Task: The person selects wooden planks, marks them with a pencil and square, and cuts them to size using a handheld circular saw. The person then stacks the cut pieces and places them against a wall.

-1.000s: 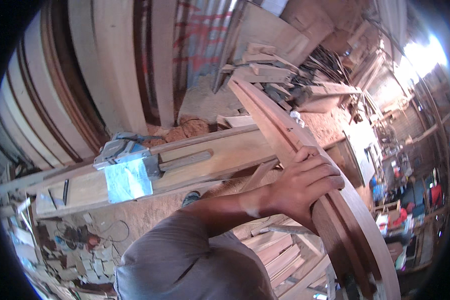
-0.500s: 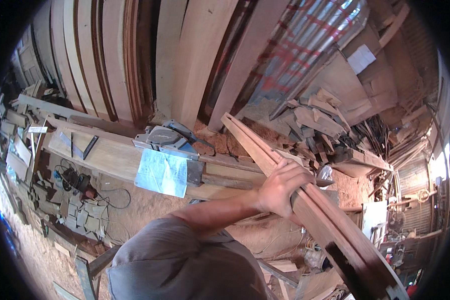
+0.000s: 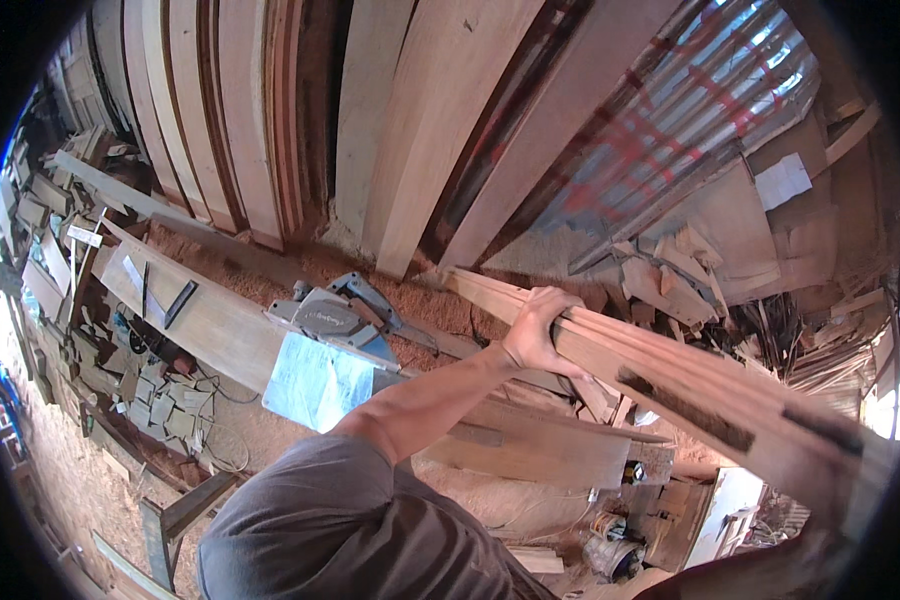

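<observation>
My left hand (image 3: 545, 328) grips a long wooden beam (image 3: 660, 362), fingers wrapped over its upper edge. Grooves run along the beam, and a dark slot is cut into its side. Its narrow end points to the left, by the boards leaning at the back; the other end reaches toward the right rim. My right forearm (image 3: 750, 572) comes in at the lower right, in shadow. The right hand (image 3: 828, 515) is dark and smeared close to the beam's right end, so its fingers do not show.
Below the beam is a workbench plank (image 3: 530, 445). A power planer (image 3: 320, 315) sits beside a pale blue sheet (image 3: 320, 380), with a black-and-silver square (image 3: 178, 303) farther left. Tall boards (image 3: 450, 120) lean at the back. Wood scraps (image 3: 670, 275) are heaped behind the beam.
The beam's right end has swung up and outward, so it lies more level across the view. My left hand moved with it, still gripping. My right forearm has come into view.
</observation>
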{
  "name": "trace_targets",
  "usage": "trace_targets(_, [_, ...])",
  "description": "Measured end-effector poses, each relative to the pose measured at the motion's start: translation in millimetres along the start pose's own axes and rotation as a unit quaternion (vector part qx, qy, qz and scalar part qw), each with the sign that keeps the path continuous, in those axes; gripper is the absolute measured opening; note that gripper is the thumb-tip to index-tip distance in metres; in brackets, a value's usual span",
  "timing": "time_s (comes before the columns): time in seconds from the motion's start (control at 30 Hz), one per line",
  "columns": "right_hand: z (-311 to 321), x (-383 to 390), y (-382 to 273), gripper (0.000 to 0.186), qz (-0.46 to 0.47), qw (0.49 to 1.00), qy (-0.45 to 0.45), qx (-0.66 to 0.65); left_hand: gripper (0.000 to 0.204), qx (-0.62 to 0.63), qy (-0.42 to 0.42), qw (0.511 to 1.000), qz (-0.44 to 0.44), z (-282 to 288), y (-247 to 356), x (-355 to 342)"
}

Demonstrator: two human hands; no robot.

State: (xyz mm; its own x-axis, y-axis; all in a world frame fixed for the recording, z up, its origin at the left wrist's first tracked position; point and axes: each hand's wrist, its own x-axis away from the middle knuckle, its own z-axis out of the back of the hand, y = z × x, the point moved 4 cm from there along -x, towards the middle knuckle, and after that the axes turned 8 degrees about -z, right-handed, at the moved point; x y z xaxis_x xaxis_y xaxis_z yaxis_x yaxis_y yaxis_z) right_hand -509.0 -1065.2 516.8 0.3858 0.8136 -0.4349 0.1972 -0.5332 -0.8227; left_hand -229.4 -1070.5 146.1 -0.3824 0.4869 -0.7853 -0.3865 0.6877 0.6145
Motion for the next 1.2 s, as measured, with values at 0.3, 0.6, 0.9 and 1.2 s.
trace_targets(0.3, [-197, -80, 74, 0.105, -0.037, 0.984, -0.164, -0.059, 0.111, -0.201, -0.014, 0.965, 0.166, 49, -69, -34])
trace_targets(0.6, [-364, -161, 128, 0.116, -0.075, 0.939, -0.335, -0.009, 0.071, -0.204, -0.061, 0.955, 0.205, 140, 59, 12])
trace_targets(0.9, [-473, -176, 218, 0.118, -0.097, 0.937, -0.279, 0.184, 0.051, -0.360, 0.035, 0.923, 0.133, 267, 150, 17])
trace_targets(1.2, [-513, -194, 268, 0.099, -0.030, 0.945, -0.313, 0.089, 0.035, -0.470, 0.195, 0.850, 0.133, 361, 184, 69])
